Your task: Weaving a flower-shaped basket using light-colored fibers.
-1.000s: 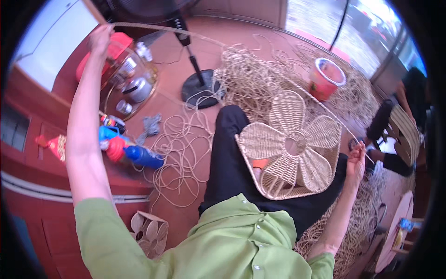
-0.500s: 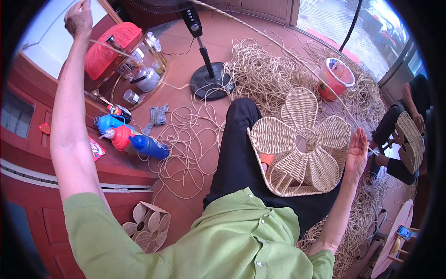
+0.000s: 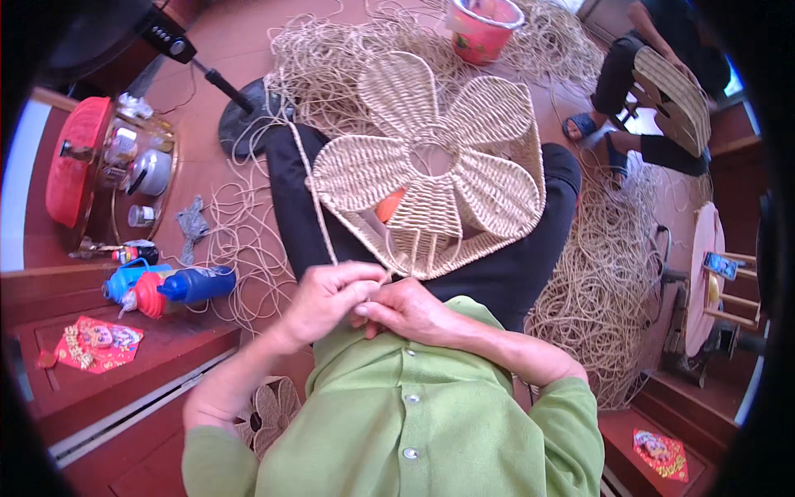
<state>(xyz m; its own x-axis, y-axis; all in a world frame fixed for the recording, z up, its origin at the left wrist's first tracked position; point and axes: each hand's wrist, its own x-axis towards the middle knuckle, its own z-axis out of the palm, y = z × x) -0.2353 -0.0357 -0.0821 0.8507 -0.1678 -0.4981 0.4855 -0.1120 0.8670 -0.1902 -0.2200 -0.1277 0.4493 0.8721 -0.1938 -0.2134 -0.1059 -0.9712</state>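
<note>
A woven flower-shaped panel (image 3: pixel 406 199) with five petals and a round centre hole, joined to a woven frame, lies across my dark-trousered thighs. Several bare strands cross the open part of its lower petal. My left hand (image 3: pixel 327 302) is closed just below its near edge, pinching a twisted straw-coloured cord (image 3: pixel 316 207). That cord runs up past the left petal toward the fan base. Right beside it, my right hand (image 3: pixel 410 313) is closed, fingers curled in under the left hand; whatever they hold is hidden. An orange patch (image 3: pixel 389 205) shows through a gap in the panel.
Loose cord heaps (image 3: pixel 592 290) cover the floor to the right and far side. A red bucket (image 3: pixel 480 37), fan base (image 3: pixel 252 116), bottles (image 3: pixel 195 284) and small trolley (image 3: pixel 157 170) stand around. A co-worker (image 3: pixel 638 91) holds another woven panel at far right. A pink stool (image 3: pixel 704 282) is nearby.
My left hand has come down from high at upper left to my lap. My right hand has moved from the panel's right edge to meet it. The panel now sits turned on my thighs.
</note>
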